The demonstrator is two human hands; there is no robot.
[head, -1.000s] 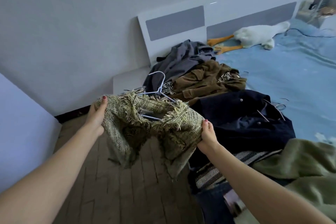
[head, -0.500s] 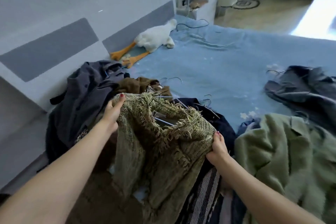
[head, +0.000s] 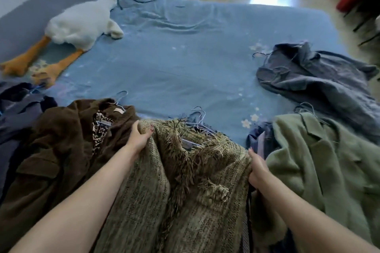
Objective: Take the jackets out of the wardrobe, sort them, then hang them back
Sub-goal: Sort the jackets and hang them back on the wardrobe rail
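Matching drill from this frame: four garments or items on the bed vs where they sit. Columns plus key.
Things:
1. fringed knit jacket
2. brown corduroy jacket
3. green coat
4. plush goose

Places:
A. far left of the bed, by the headboard
B. near right, beside the right hand
C. held by both hands, left hand on its left shoulder
D. near left, left of the held jacket

Pairs: 1-C, 2-D, 3-B, 4-A
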